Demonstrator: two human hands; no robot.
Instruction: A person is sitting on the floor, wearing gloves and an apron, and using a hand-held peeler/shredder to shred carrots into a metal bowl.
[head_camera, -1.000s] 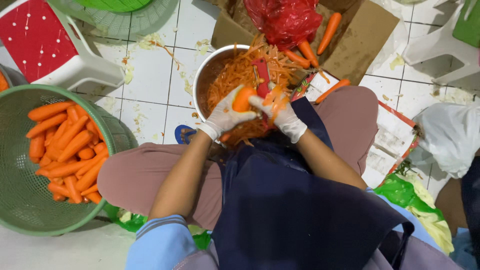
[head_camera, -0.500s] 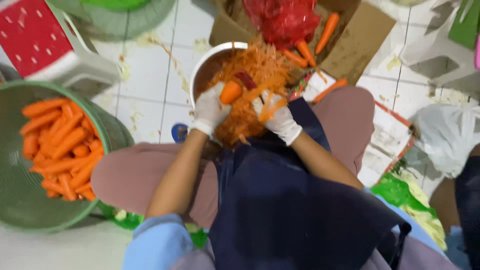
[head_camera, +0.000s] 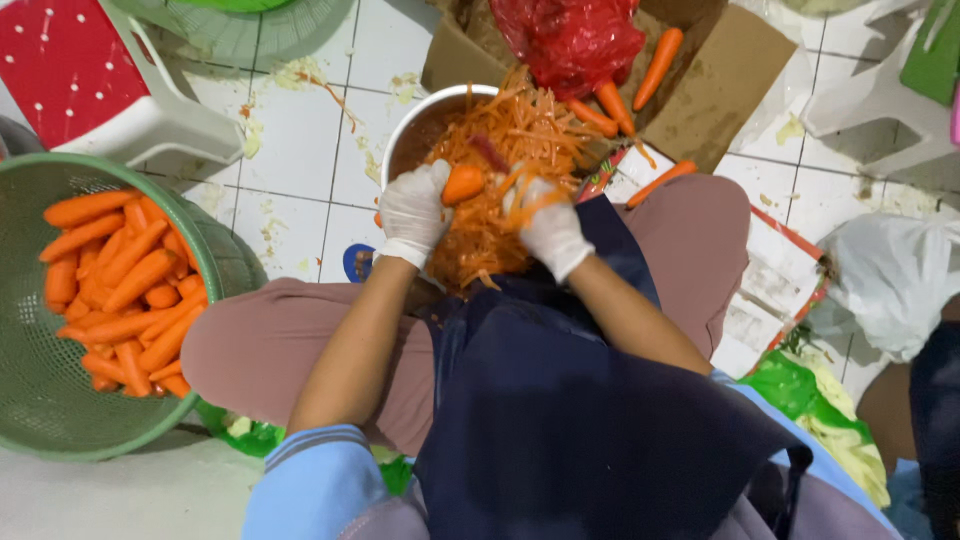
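We see bright, even light with only soft shadows under our forearms, and no hard glare on the white floor tiles (head_camera: 300, 130) beyond our left hand (head_camera: 415, 212). Slight motion blur softens our right hand (head_camera: 548, 228), and the edges bend as through a wide lens.

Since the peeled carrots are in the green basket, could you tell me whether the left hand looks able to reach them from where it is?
Probably yes: the left hand holds a carrot, but the green basket sits open on that side.
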